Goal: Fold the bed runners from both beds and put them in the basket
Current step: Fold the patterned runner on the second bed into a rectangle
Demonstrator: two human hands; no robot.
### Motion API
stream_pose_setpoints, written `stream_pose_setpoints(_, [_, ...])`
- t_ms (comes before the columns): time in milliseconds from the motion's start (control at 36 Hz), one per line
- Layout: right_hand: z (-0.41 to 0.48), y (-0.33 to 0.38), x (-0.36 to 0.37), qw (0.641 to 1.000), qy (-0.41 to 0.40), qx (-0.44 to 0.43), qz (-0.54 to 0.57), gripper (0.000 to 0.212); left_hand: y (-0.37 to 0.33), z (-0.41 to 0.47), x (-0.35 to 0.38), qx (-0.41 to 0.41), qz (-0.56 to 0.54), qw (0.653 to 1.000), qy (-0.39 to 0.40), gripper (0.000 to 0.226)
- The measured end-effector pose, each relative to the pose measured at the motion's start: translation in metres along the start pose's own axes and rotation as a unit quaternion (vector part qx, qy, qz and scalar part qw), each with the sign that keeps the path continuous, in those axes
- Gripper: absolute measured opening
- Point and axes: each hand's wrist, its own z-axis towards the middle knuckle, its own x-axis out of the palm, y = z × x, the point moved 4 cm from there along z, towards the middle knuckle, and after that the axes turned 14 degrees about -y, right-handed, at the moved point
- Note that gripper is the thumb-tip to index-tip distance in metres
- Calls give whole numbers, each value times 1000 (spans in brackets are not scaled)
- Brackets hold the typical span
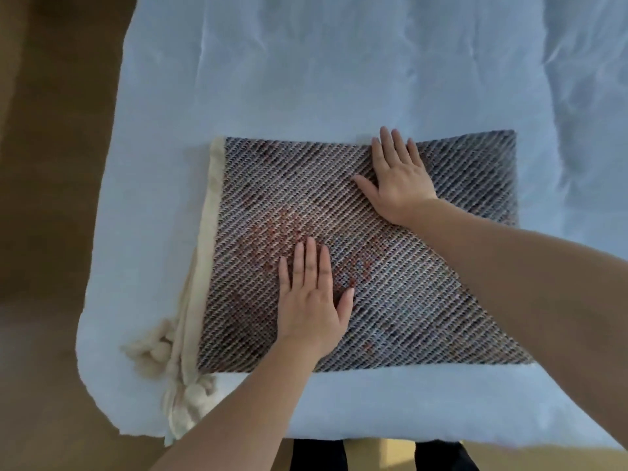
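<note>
A woven bed runner (424, 294), grey and white with reddish patches, lies folded into a rectangle on the white bed (306, 79). Its cream fringe (190, 321) trails off the left edge toward the bed's near corner. My left hand (312, 300) lies flat on the runner's near middle, fingers straight and pointing away from me. My right hand (397, 178) presses flat on the runner close to its far edge, fingers spread. Neither hand grips anything. No basket is in view.
The bed's near edge (373, 433) runs just in front of my legs. Brown floor (51, 198) shows along the bed's left side. White bedding stretches beyond the runner and to its right.
</note>
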Motion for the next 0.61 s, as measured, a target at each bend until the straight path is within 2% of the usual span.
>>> stream_pose_setpoints(167, [-35, -99, -5, 998, -2, 62, -23, 88, -63, 17, 16, 37, 8, 999, 2, 76])
stream_pose_setpoints(306, [-53, -155, -7, 995, -10, 97, -5, 89, -121, 25, 31, 72, 4, 997, -2, 74])
stream_pose_setpoints(472, [-83, -156, -5, 996, -22, 79, 40, 87, -142, 35, 37, 22, -18, 999, -30, 69])
stream_pose_setpoints(611, [-151, -137, 2, 994, -8, 74, 79, 84, -146, 32, 35, 20, -1, 1000, -12, 68])
